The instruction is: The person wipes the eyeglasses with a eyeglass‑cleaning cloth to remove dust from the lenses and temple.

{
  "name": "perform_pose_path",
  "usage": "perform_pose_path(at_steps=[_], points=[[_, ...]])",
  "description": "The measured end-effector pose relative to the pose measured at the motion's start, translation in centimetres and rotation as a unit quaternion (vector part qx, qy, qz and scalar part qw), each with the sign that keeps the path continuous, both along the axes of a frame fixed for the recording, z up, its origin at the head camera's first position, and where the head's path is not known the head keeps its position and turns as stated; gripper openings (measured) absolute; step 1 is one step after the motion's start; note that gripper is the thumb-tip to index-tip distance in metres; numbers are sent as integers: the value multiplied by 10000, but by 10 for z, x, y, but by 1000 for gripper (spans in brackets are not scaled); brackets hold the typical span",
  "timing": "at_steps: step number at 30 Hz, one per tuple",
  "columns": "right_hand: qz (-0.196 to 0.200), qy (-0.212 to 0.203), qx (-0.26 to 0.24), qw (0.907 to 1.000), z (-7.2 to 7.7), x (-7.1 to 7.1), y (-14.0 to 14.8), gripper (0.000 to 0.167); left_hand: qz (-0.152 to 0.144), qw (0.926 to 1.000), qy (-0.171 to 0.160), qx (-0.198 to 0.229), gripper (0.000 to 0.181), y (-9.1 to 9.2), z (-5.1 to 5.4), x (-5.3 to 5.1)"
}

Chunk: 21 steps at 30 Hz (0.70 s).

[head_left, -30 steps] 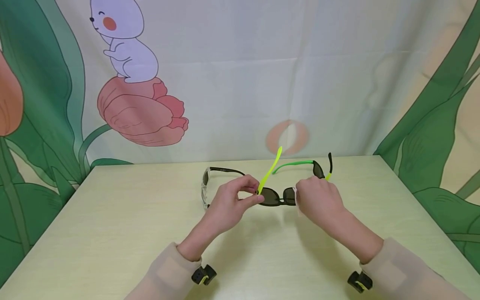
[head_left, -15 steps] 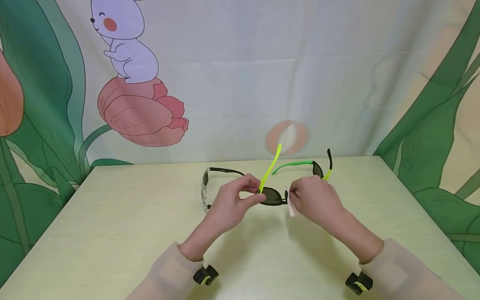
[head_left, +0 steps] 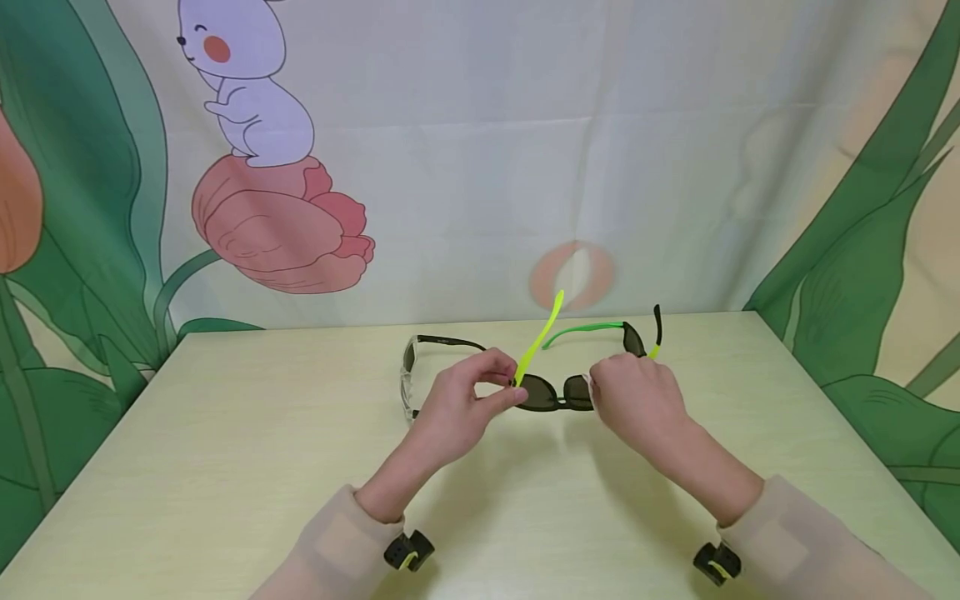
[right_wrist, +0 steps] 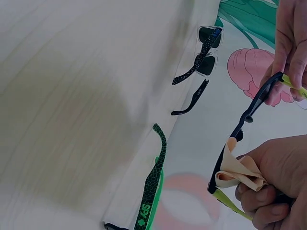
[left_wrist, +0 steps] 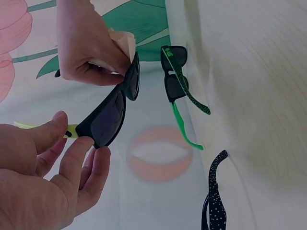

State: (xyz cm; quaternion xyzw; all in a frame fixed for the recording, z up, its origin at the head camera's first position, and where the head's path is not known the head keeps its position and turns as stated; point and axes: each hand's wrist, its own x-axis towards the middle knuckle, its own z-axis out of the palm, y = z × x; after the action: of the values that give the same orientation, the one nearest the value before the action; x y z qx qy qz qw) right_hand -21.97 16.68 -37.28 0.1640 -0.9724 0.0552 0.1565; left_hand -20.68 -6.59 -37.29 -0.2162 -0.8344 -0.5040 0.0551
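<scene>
Dark-lensed sunglasses [head_left: 540, 393] with yellow-green temples are held up above the table between both hands. My left hand [head_left: 468, 404] pinches them at the hinge beside one yellow temple [head_left: 542, 337], thumb and fingers on the frame's end in the left wrist view. My right hand [head_left: 641, 400] grips a cream cloth [right_wrist: 240, 170] against the lens at the other end; the cloth lies folded over the frame in the right wrist view. The second temple [right_wrist: 230, 203] runs down by the right hand's curled fingers, which partly hide it.
Behind the left hand, clear-framed sunglasses [head_left: 407, 379] with dark temples rest on the table [head_left: 225, 467]. Farther right lies a pair with a green temple [head_left: 585, 327], partly behind the right hand. A printed curtain [head_left: 465, 167] hangs along the back edge.
Half a second ago the right hand and cloth were farther left over the lens; they have moved back right, uncovering more of it. The left hand keeps its pinch nearly in place.
</scene>
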Motion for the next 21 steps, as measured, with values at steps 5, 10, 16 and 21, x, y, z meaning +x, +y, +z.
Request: perform_pose_path(at_steps=[5,10,16,21], points=[[108,-51,-67,9999,-2,-2,1,45,17,10000,-41,3,15,-1,0,1],[304,-28,-240,9992,-5,-1,1,48,30,10000,-30,28,14,0,0,1],[515,-112,-401,9978,-4,2,-2,48,21,10000,-30,30,14,2,-2,2],[577,-109,-428,9974,-3,3,-3,42,36,10000,-23,17,15,4,-2,1]])
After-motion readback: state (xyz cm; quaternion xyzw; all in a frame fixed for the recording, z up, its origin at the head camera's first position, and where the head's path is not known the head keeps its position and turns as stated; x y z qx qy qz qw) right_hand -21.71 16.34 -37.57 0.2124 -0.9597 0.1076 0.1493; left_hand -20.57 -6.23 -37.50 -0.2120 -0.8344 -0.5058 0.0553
